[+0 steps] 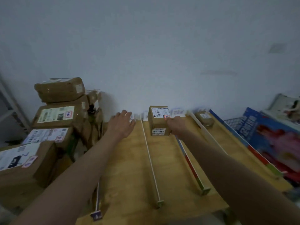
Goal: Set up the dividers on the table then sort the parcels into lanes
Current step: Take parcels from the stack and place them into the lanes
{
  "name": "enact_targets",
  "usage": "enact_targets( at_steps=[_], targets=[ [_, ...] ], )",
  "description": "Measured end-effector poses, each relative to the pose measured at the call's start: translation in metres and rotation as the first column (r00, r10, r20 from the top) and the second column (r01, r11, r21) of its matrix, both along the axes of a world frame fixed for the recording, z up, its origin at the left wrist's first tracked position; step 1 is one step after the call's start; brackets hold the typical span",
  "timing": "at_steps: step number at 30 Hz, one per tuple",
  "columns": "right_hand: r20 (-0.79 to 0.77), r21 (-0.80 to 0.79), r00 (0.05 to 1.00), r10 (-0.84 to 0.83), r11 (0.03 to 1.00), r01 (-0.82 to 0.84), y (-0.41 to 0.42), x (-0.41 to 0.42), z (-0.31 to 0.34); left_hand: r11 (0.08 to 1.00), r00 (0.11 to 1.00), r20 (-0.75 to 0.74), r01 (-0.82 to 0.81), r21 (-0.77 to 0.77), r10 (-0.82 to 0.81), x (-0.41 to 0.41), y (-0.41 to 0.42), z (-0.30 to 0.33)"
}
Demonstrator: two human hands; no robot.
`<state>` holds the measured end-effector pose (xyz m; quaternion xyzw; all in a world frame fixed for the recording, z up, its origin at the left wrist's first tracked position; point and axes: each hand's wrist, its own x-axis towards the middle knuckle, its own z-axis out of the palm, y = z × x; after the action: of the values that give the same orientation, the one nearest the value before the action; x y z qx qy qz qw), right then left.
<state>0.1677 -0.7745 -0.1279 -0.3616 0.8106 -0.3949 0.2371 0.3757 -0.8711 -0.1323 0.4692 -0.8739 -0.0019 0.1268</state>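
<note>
Tabletop (pixel 170 168): I see a wooden top running away from me to the wall, already split into lanes by long dividers laid lengthwise.
Parcel stack (pixel 55 127): unsorted brown boxes heaped off the left edge, labels up; its lower left part is cut off by the frame.
Dividers: a thin white rod (pixel 149 158), a coloured strip (pixel 190 161) and a pale bar (pixel 204 127) farther right, all with long axes pointing at the wall; one more (pixel 97 198) pokes out under my left forearm.
Centre parcel (pixel 159 120): upright at the far end of the lane between the white rod and the coloured strip, close to the wall.
Small parcel (pixel 204 119): at the far end of the right-hand lane.
Right hand (pixel 174 123): touching the centre parcel's right face; fingers lie against it, but I cannot tell whether they curl round it.
Left hand (pixel 124 123): fingers spread and relaxed, holding nothing, over the far end of the left lane.
Key relation: the parcel lies just left of my right hand, which is nearer; I judge it is being seated.
Hard to read: paper tags at the wall are blurred.
</note>
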Motion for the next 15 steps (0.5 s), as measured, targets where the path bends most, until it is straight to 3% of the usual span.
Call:
enact_targets(
  at_steps=[5,15],
  targets=[
    [0.010,0.067,0.998,-0.054,0.996,0.053,0.044,-0.071,-0.025,0.996,0.992,0.096,0.089,-0.008,-0.088,-0.068,0.032,-0.019],
    [-0.036,0.117,0.995,-0.096,0.988,0.099,0.126,-0.223,-0.037,0.992,0.992,0.074,0.099,0.072,-0.104,-0.226,0.081,-0.052]
  ],
)
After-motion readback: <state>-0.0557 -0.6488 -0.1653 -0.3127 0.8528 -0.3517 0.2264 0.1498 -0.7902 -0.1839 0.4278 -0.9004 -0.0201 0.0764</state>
